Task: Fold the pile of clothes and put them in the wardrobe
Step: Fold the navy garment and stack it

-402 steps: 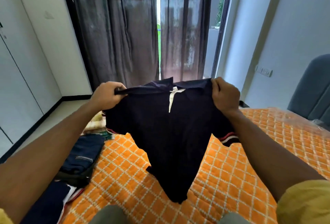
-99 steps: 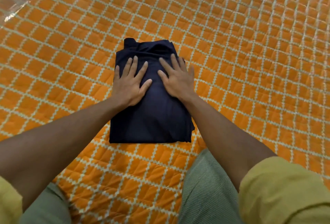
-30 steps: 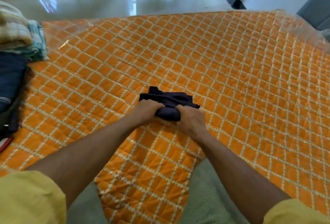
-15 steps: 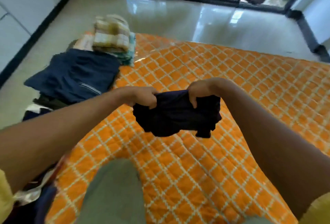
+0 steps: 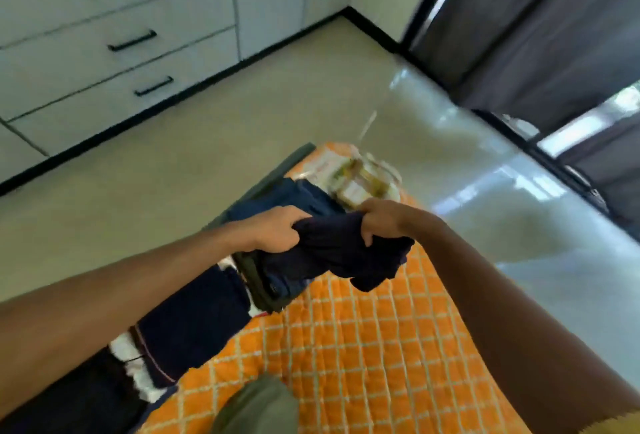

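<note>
Since half a second back, both hands have carried the bundle leftward. It now hangs over the stack at the bed's left edge instead of over open quilt.

I see the fingers (image 5: 294, 227) of the left hand (image 5: 277, 233) curled tight into the left end of the folded dark navy cotton shirt (image 5: 332, 257). The fingers (image 5: 367, 239) of the right hand (image 5: 382, 220) are clenched over its top right edge. The shirt is held clear of the bed between them.

My first worry is the grip itself. It bunches the cloth rather than supporting it from below, and a loose corner already sags at the near right. I judge the fold could fall open as it is set down.

Just below lie folded blue trousers (image 5: 287, 200) and an olive-green garment (image 5: 259, 283), with a yellow checked folded cloth (image 5: 360, 179) farther off. That stack looks uneven and sits right at the rim of the orange quilted bedspread (image 5: 363, 347). A careless drop on its left side could tip pieces onto the pale tiled floor (image 5: 242, 129).

The white wardrobe drawers with black bar handles (image 5: 131, 42) stand far left across the floor, so carrying is not yet done. Motion blur hides finer detail.
</note>
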